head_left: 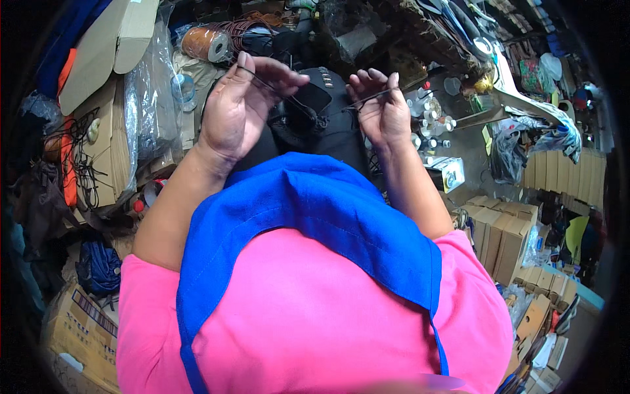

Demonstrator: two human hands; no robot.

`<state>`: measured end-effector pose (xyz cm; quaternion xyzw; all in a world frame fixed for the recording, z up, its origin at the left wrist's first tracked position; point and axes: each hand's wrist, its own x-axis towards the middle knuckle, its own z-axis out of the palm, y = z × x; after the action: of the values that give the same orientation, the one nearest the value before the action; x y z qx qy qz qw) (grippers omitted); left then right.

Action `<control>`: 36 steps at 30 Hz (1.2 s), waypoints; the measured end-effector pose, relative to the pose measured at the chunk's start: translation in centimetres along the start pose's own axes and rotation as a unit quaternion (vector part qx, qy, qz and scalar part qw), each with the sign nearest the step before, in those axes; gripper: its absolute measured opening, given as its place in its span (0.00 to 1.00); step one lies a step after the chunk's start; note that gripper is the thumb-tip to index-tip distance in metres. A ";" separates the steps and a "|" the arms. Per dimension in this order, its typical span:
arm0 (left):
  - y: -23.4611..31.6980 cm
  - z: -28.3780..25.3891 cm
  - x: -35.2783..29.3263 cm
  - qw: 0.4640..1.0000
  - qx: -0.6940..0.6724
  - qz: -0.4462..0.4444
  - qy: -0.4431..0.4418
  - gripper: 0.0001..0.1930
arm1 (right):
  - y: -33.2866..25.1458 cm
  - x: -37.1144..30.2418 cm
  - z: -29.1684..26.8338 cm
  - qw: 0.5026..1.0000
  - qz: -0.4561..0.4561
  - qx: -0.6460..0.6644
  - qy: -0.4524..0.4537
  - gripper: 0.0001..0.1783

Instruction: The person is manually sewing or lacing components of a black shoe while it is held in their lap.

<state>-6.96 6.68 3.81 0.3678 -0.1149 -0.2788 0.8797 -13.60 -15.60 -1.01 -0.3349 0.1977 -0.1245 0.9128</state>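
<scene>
My left hand is raised over my lap, its thumb up and fingers curled, with a thin black cord caught in it. Opposite, my right hand grips the cord's other side between thumb and fingers. From both hands the strands run inward and down to a black item between my knees. Pale stitches or marks show along its far edge. Its kind is hard to make out against my dark trousers. A blue apron covers part of my lap.
A spool of orange thread lies beyond my left hand, with cardboard and plastic sheeting at the left. Several small bottles stand just right of my right hand. Stacked boxes fill the right side.
</scene>
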 end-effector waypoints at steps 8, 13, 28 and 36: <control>0.4 -3.4 0.3 0.985 -0.145 -0.083 0.041 0.20 | -2.3 -3.7 0.3 0.987 0.095 -0.011 -0.131 0.28; 2.1 -4.9 -0.2 0.989 -0.108 -0.067 0.078 0.20 | -3.3 -4.1 0.3 0.987 0.078 -0.062 -0.126 0.28; 5.0 -7.1 -2.8 0.969 0.135 -0.089 0.186 0.16 | -6.9 -4.9 -0.7 0.973 0.104 -0.193 -0.066 0.22; 11.1 -15.5 -7.6 0.856 0.485 -0.105 0.145 0.19 | -13.2 -4.4 -2.3 0.789 -0.053 -0.606 -0.084 0.27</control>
<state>-2.31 26.45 0.80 0.7943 -0.0675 -0.2220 0.5615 -19.81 -25.10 7.38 -0.8386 0.1371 0.0018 0.5271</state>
